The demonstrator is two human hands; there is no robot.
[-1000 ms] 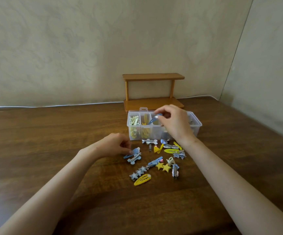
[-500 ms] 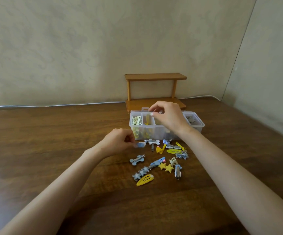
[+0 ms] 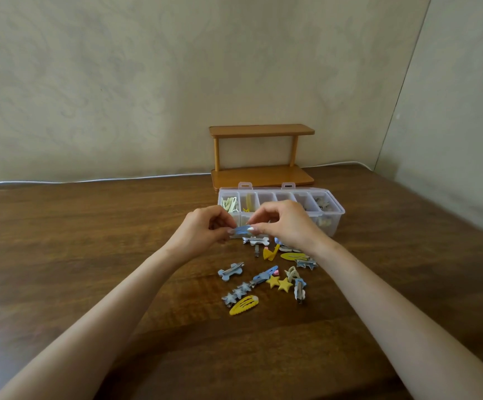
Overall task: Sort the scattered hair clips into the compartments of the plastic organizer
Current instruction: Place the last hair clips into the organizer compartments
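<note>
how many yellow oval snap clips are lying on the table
2. One yellow oval clip lies at the pile's near edge; the other lies by the right hand. More may be hidden under it.

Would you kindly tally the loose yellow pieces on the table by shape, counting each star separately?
Oval clips: 2
Stars: 2
Bent clip: 1
Total: 5

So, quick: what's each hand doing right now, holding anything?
Left hand: pinches one end of the blue clip.
Right hand: pinches the other end of the same clip.
</note>
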